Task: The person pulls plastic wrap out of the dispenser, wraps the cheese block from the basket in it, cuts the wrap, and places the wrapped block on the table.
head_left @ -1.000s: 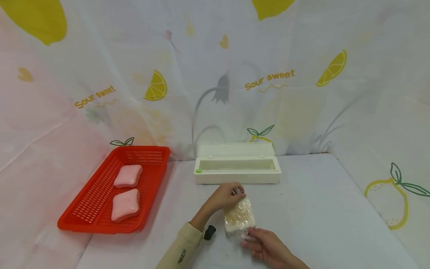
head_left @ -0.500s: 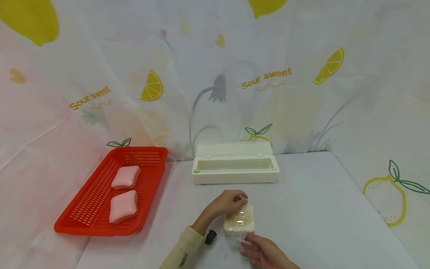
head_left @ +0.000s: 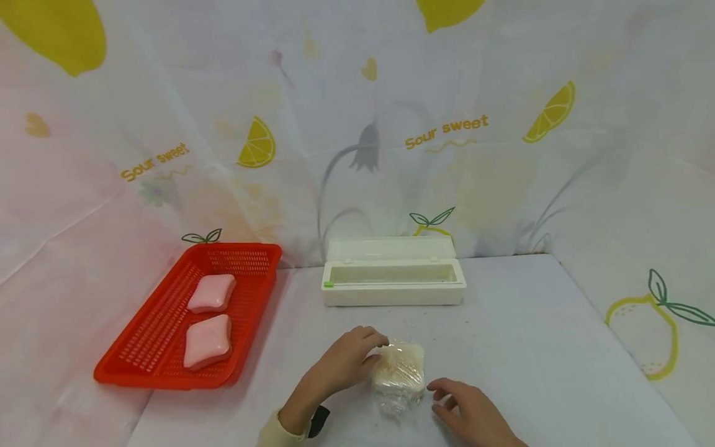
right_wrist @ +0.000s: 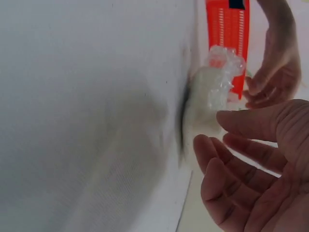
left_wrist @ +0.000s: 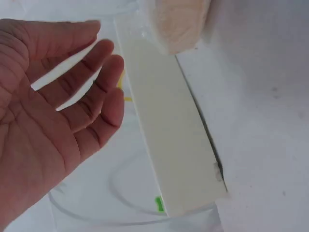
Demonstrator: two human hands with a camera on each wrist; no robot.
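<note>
A cream bar of soap [head_left: 400, 367] wrapped in clear cling film lies on the white table, bunched film at its near end. My left hand [head_left: 345, 363] is at its left side, fingers loosely bent near the top left corner. In the left wrist view that hand [left_wrist: 63, 96] has nothing between thumb and fingertips, and part of the soap [left_wrist: 177, 21] shows at the top. To the right of the soap is my right hand [head_left: 469, 410], its fingers loosely curved and apart from the film. The right wrist view shows this hand [right_wrist: 260, 164] in front of the soap [right_wrist: 202, 104].
A white cling film dispenser [head_left: 393, 295], lid raised, stands at the back with a green slider [head_left: 328, 284] on its front edge. At the left, a red plastic basket [head_left: 257, 316] holds two pink soap bars [head_left: 208, 341]. Lemon-print cloth [head_left: 313, 205] hangs behind the table.
Both hands have let go of the film ends. The left hand has moved down and left, the right slightly away to the right. The wrapped soap now lies with its film folded down.
</note>
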